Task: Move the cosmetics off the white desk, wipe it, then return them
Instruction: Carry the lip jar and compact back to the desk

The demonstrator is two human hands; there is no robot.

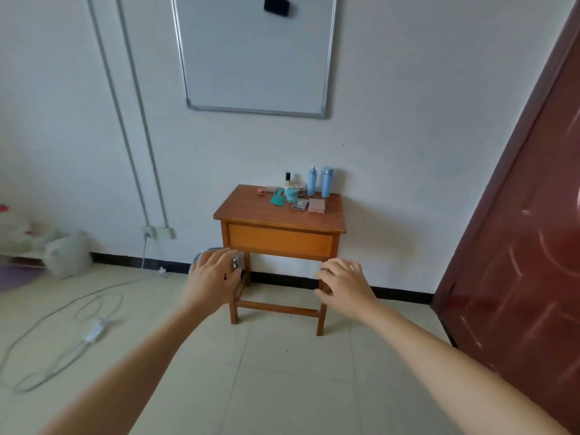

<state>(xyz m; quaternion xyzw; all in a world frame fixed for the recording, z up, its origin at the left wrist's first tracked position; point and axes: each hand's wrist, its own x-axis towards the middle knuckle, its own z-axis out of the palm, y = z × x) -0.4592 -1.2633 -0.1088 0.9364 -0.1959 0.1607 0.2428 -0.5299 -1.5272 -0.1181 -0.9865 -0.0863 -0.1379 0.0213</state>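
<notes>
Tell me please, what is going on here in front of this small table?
A person stands facing a small wooden table that is set against the wall. Both arms reach forward: the left hand and the right hand are open, hold nothing, and do not seem to touch the table. The cosmetics sit on the tabletop near the wall, among them a blue pump bottle and a pink box. No white desk or cloth shows in this view.

The head camera looks forward and down, seemingly well back from the wooden table (pixel 238 208).
</notes>
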